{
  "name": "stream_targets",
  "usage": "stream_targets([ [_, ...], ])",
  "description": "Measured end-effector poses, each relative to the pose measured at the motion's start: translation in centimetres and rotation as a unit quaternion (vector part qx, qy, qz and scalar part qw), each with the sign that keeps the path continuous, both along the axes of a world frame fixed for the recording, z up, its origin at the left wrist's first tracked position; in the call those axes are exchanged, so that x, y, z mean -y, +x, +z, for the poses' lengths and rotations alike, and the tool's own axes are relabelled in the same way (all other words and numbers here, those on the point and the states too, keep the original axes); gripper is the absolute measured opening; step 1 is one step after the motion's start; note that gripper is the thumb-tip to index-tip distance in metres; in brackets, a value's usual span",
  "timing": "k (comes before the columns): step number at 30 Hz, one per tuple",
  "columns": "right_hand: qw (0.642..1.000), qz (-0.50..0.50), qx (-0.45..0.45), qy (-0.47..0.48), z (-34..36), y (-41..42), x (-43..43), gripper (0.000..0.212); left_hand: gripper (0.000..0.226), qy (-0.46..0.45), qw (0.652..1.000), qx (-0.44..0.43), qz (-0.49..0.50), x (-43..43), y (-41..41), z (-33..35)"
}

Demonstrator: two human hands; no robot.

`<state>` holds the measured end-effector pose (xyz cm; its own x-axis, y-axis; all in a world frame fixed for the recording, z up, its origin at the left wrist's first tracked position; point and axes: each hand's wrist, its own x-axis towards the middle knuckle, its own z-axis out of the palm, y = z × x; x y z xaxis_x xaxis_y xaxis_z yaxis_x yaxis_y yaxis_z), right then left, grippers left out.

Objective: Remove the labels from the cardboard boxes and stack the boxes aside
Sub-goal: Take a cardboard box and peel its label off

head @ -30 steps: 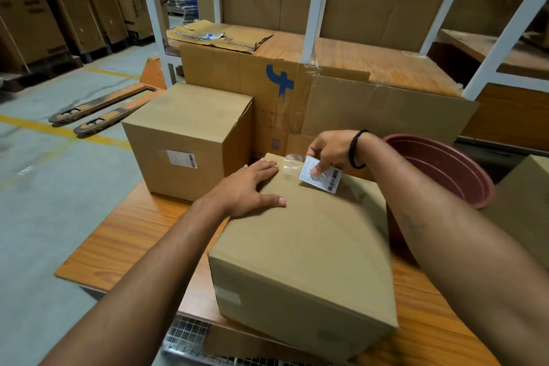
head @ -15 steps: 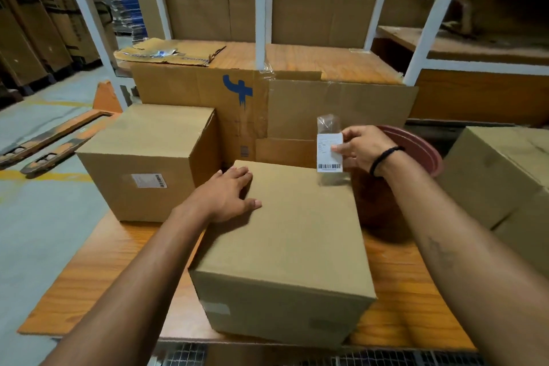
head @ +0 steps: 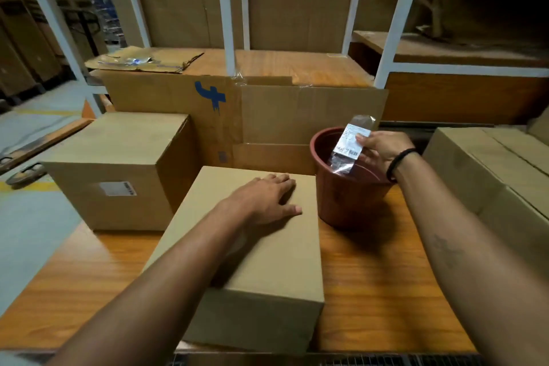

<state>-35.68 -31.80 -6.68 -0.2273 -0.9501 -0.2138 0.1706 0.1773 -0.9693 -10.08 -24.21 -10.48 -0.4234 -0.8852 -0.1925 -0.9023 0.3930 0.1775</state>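
A plain cardboard box (head: 267, 276) sits in front of me on the wooden table (head: 371, 291). My left hand (head: 267, 199) rests flat on its top, fingers spread. My right hand (head: 380, 148) pinches a white barcode label with clear tape (head: 349, 142) and holds it over the mouth of a reddish-brown plastic pot (head: 347, 199) to the right of the box. A second cardboard box (head: 118, 163) stands at the left, with a white label (head: 117, 188) stuck on its near face.
A large flattened carton with a blue mark (head: 214, 116) leans behind the boxes. More cardboard boxes (head: 490, 169) stand at the right. A white metal rack (head: 228, 24) with wooden shelves rises behind. A pallet jack (head: 35, 151) lies on the grey floor at left.
My right hand peeled the label off the front box and carried it right, over the pot. My left hand stayed on the box top. The view shifted to the right.
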Motion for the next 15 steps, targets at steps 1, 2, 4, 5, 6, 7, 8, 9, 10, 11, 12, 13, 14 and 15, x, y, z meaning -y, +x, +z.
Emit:
stream_targets([
  [1, 1.000, 0.002, 0.002, 0.004, -0.2, -0.5, 0.5, 0.013, 0.077, 0.002, 1.000, 0.008, 0.001, 0.2, -0.1, -0.4],
  [2, 1.000, 0.009, 0.009, 0.011, -0.4, -1.0, 1.0, 0.015, 0.077, 0.007, 1.000, 0.011, 0.004, 0.3, -0.1, -0.7],
  [4, 0.999, 0.029, 0.003, 0.027, -1.1, -2.0, 2.2, 0.015, 0.076, 0.021, 1.000, 0.011, 0.013, 0.4, -0.1, -1.1],
  [5, 0.999, 0.039, -0.008, 0.036, -1.6, -2.5, 3.0, 0.015, 0.076, 0.027, 0.999, 0.009, 0.017, 0.4, 0.0, -1.1],
  [6, 0.998, 0.041, -0.016, 0.048, -2.1, -2.8, 3.7, 0.015, 0.076, 0.032, 0.999, 0.005, 0.020, 0.5, 0.0, -1.1],
  [7, 0.997, 0.040, -0.025, 0.062, -2.5, -3.1, 4.3, 0.014, 0.075, 0.036, 0.999, 0.000, 0.023, 0.5, -0.1, -1.0],
  [8, 0.996, 0.035, -0.039, 0.077, -3.0, -3.3, 5.1, 0.011, 0.074, 0.040, 0.999, -0.006, 0.026, 0.5, -0.1, -0.9],
  [9, 0.994, 0.033, -0.061, 0.089, -3.5, -3.4, 5.6, 0.011, 0.073, 0.044, 0.998, -0.013, 0.032, 0.4, -0.3, -0.7],
  [10, 0.992, 0.033, -0.072, 0.100, -4.0, -3.6, 6.1, 0.013, 0.072, 0.047, 0.998, -0.023, 0.040, 0.3, -0.4, -0.6],
  [11, 0.989, 0.041, -0.093, 0.107, -4.4, -3.7, 6.5, 0.011, 0.071, 0.050, 0.997, -0.032, 0.050, 0.2, -0.5, -0.5],
  [12, 0.984, 0.052, -0.130, 0.107, -4.7, -3.8, 6.8, 0.011, 0.070, 0.051, 0.996, -0.041, 0.059, 0.1, -0.6, -0.4],
  [13, 0.978, 0.069, -0.160, 0.113, -4.9, -3.9, 6.9, 0.014, 0.070, 0.050, 0.995, -0.049, 0.067, 0.1, -0.7, -0.5],
  [14, 0.974, 0.075, -0.173, 0.123, -5.0, -3.9, 7.2, 0.013, 0.070, 0.048, 0.995, -0.057, 0.072, 0.1, -0.7, -0.5],
  [15, 0.974, 0.071, -0.178, 0.124, -5.2, -3.8, 7.3, 0.009, 0.069, 0.048, 0.994, -0.065, 0.078, 0.1, -0.7, -0.6],
])
